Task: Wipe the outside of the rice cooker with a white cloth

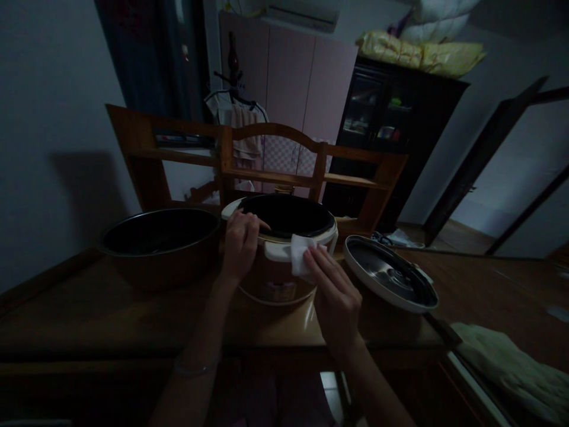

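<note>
A rice cooker (262,276) stands without its lid on the wooden table, its dark inside showing. My left hand (242,240) grips its rim at the near left, fingers bent over the edge. In my right hand (334,290) is a folded white tissue (301,249), pressed against the cooker's upper front beside the pale front handle (276,251). To the left sits a wide dark inner pot (164,270), apart from the cooker. The round lid (391,276) lies tilted on the right, its metal underside facing up.
A wooden rack (275,129) rises along the table's (146,320) back edge, close behind the cooker. At the lower right lies a pale cloth (507,362). Pink cupboards (288,77) and a dark cabinet (391,136) stand farther back. The room is dim.
</note>
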Tool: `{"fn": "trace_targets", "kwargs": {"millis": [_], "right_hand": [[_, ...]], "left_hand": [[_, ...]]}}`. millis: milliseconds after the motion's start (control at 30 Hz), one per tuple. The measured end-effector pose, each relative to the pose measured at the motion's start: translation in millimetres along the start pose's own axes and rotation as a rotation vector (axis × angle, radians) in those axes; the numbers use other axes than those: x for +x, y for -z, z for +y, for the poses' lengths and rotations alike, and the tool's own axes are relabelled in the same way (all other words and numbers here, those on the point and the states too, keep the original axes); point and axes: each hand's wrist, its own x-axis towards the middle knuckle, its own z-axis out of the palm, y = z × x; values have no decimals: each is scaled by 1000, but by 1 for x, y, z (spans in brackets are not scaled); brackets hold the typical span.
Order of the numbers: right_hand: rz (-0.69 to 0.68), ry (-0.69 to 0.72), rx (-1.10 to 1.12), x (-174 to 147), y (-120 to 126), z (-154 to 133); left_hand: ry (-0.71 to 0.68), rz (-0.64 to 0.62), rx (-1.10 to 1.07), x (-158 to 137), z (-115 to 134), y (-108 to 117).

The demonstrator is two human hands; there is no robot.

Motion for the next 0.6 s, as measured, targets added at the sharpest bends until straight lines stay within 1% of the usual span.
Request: {"fn": "trace_targets", "kwargs": {"millis": [67,267,467,600], "right_hand": [[24,-21,3,-1,1,6],[34,20,-3,-3,-7,6],[-12,46,52,-8,-11,3],[-36,93,66,-23,-14,13]], "left_hand": [[-3,16,-7,0,0,-1],[11,20,1,0,0,-1],[5,-1,15,0,0,0],[22,-4,23,0,-1,0]]}}
